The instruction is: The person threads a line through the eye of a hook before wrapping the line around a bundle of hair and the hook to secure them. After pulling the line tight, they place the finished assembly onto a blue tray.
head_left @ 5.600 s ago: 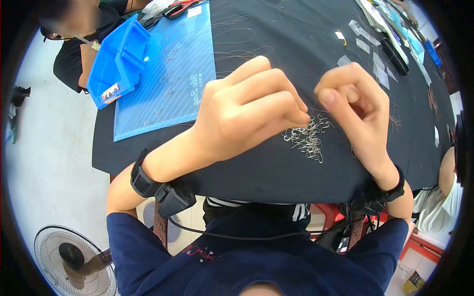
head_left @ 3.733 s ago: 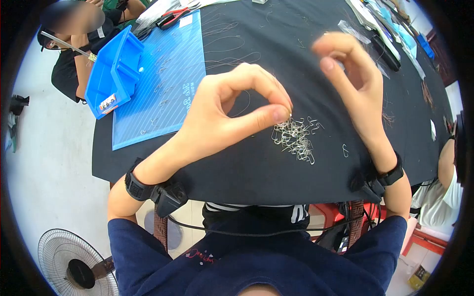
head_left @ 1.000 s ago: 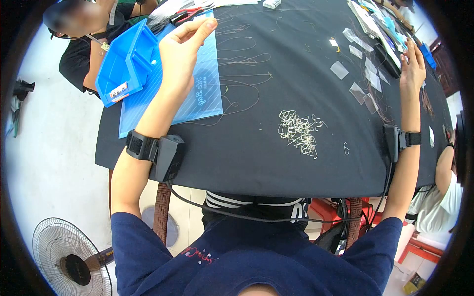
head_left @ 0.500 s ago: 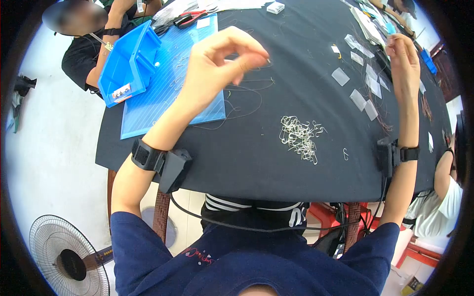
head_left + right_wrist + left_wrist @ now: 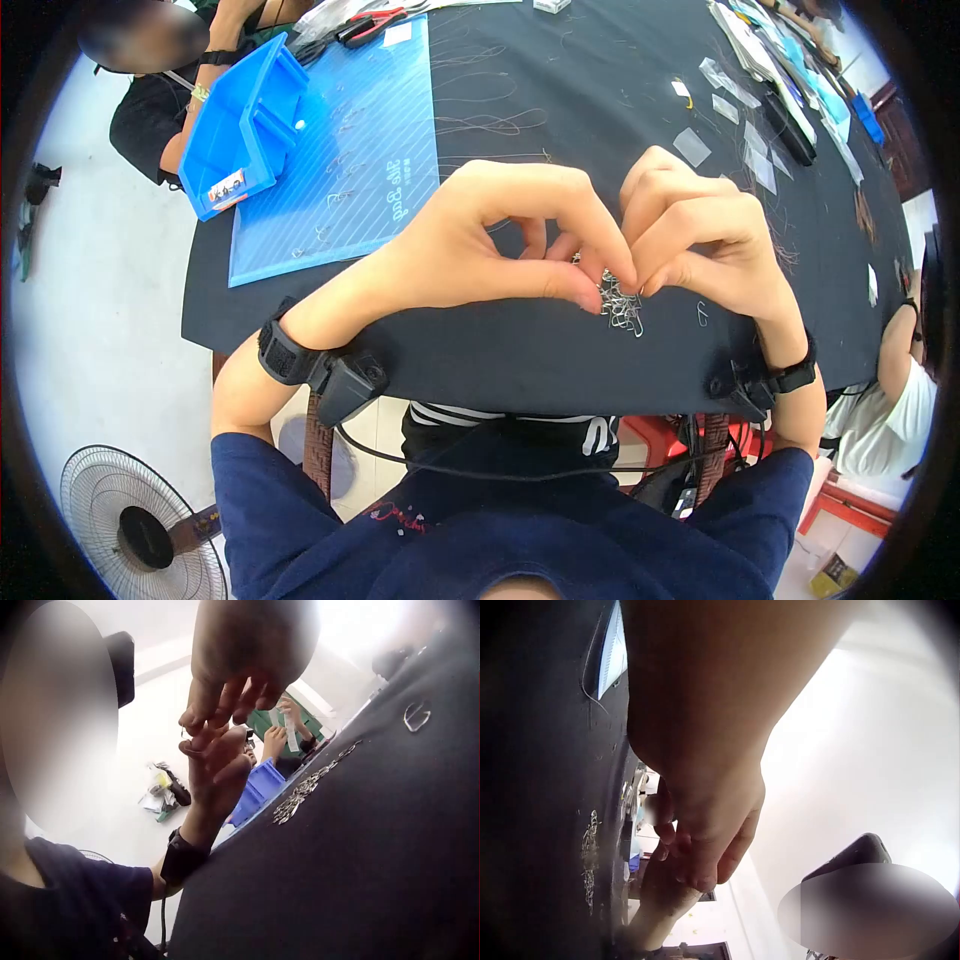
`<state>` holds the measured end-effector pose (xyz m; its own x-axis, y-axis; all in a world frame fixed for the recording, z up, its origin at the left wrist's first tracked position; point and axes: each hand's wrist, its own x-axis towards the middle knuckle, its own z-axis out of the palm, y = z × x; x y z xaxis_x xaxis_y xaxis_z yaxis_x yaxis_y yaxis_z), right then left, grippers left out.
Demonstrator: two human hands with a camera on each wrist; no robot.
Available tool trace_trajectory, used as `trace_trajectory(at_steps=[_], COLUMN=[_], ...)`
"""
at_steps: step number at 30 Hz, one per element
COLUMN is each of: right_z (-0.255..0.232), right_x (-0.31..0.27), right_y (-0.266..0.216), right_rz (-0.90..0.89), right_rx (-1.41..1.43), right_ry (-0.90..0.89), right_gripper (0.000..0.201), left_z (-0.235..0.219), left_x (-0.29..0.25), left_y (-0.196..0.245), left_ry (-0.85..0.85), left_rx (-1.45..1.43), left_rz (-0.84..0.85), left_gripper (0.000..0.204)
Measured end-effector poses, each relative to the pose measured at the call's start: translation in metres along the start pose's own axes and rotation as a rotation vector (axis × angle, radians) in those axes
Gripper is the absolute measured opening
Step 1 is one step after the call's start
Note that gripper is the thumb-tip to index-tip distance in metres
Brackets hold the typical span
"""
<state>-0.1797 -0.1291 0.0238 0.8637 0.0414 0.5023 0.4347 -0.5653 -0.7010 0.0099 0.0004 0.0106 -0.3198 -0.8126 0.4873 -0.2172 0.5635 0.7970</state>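
Silver bent-wire metal hooks (image 5: 625, 312), one tangled pile, lying on the black cloth-covered surface (image 5: 500, 365), partly hidden by fingers in the head view.

Changed since the preceding frame: both hands, formerly well apart, now brought together above the pile; the left hand (image 5: 462, 245) in from beside the translucent blue striped folder (image 5: 325, 195), the right hand (image 5: 742, 240) in from the far right.

Left hand: fingers curved, thumb and index fingertips a little apart, close to the right fingertips; hold, if any, cannot be told.

Right hand: nearly closed, thumb and index finger pinching a tiny glinting piece (too small to identify).

Also listed: one loose silver wire hook (image 5: 702, 314), apart from the pile, under the right wrist's side; blue plastic compartment tray (image 5: 225, 140), tilted, overlapping the folder.
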Motion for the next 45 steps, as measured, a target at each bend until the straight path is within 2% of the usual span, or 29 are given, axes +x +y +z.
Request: trace_trajectory(at_steps=[1, 7, 16, 26, 35, 38, 41, 44, 45], right_z=[0.002, 0.006, 0.017, 0.023, 0.026, 0.023, 0.023, 0.027, 0.028], right_x=[0.001, 0.0, -0.003, -0.007, -0.007, -0.007, -0.006, -0.007, -0.007], right_y=[0.0, 0.0, 0.001, 0.005, 0.002, 0.007, 0.008, 0.003, 0.003], right_rz=[-0.001, 0.013, 0.09, 0.168, 0.353, 0.176, 0.185, 0.384, 0.382], right_rx=[0.003, 0.018, -0.041, 0.0, 0.09, -0.048, -0.065, 0.093, 0.125], right_ry=[-0.003, -0.024, 0.023, 0.058, 0.086, 0.038, 0.078, 0.13, 0.144], right_gripper=[0.009, 0.006, 0.008, 0.013, 0.014, 0.013, 0.014, 0.015, 0.016], left_z=[0.0, 0.007, 0.004, 0.005, 0.004, 0.004, 0.004, 0.004, 0.003], left_x=[0.0, -0.001, -0.002, 0.0, -0.001, -0.001, -0.001, -0.001, -0.001], left_y=[-0.002, 0.008, -0.002, -0.006, -0.01, -0.01, -0.01, -0.01, -0.01], left_ry=[-0.013, 0.058, 0.028, 0.094, 0.165, 0.174, 0.202, 0.236, 0.245], left_rx=[-0.012, -0.193, 0.084, 0.385, 0.525, 0.536, 0.557, 0.565, 0.571], left_rz=[0.015, -0.14, 0.021, 0.178, 0.267, 0.28, 0.285, 0.287, 0.289], left_gripper=[0.025, 0.038, 0.031, 0.028, 0.029, 0.028, 0.026, 0.022, 0.021])
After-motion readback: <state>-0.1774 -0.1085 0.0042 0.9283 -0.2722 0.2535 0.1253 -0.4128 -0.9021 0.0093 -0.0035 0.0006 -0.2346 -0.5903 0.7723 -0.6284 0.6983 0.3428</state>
